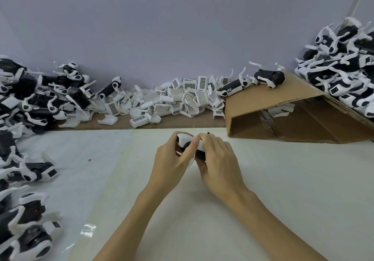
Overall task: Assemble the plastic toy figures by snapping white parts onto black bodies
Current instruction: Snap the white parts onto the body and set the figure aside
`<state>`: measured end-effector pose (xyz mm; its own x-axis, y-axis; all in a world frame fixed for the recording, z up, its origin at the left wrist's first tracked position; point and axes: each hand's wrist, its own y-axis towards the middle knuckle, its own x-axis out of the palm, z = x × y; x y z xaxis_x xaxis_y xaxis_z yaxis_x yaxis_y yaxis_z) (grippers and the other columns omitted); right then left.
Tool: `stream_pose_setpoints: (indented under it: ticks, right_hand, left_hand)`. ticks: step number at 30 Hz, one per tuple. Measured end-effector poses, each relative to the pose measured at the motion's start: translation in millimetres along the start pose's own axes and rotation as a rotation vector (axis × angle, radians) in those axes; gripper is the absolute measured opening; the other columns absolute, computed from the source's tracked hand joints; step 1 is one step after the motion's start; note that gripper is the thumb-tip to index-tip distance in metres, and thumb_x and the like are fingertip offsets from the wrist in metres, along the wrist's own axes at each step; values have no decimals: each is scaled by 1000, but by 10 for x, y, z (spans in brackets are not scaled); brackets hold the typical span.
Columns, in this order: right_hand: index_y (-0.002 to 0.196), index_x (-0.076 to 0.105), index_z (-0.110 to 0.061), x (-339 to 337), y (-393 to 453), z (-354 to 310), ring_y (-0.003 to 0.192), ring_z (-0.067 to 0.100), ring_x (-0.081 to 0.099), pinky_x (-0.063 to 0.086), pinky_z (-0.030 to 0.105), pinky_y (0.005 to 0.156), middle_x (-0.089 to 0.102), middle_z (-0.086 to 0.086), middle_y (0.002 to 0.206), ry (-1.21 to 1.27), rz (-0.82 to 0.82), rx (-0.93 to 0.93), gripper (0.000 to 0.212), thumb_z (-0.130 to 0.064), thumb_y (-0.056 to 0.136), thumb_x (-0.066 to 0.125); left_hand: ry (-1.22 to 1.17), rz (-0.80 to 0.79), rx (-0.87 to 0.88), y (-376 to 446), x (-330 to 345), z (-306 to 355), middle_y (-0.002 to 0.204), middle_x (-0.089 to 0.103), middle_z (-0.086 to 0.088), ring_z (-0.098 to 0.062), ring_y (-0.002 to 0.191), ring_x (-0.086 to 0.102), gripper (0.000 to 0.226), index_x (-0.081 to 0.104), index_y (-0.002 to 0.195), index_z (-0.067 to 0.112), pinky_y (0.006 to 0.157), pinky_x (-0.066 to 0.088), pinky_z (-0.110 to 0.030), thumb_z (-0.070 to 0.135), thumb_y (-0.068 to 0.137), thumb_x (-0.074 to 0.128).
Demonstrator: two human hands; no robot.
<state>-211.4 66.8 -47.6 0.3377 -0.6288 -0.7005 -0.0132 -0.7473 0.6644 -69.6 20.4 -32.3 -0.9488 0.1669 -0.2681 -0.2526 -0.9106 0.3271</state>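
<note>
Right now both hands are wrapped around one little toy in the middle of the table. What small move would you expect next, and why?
Probably a firm squeeze to snap the white part onto the black body. The left hand and right hand both grip the same figure, with the white shell sitting on top of the dark piece. Whether it has already clicked home is hidden by the fingers.

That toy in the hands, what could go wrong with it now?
Both hands, left hand and right hand, grip the toy figure tightly, so a finger might get pinched when the white part snaps on. It is held above the table; a slip could drop it.
</note>
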Motion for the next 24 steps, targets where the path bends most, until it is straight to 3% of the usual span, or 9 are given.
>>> stream_pose_setpoints:
  ticks: [9,15,21,24]
  right_hand:
    - [120,62,-7,26,9,-14,88,27,64,51,36,81,68,3,99,-20,66,-44,45,-5,80,82]
    - [127,60,-6,39,-9,-16,102,28,64,52,38,91,66,5,114,-73,44,-49,46,-7,84,77]
    - [113,68,-5,50,-10,-46,79,28,68,56,37,75,71,4,92,-67,151,-66,38,-3,78,83]
    - [123,65,-4,62,-28,-27,89,28,69,58,38,82,73,6,103,-40,136,-59,49,-6,77,84]
  left_hand:
    - [-10,19,-7,-13,3,24,83,73,17,-9,77,67,43,69,95,34,67,48,-16,73,81,56]
    - [25,7,-16,-6,7,8,83,72,20,-5,74,64,40,68,96,37,68,45,-20,72,83,55]
    - [43,13,-21,7,-6,-20,83,73,16,-7,74,64,42,68,96,34,69,48,-24,71,84,55]
    - [58,10,7,13,-13,-12,83,72,13,-9,72,62,41,68,93,33,65,47,-19,71,83,56]
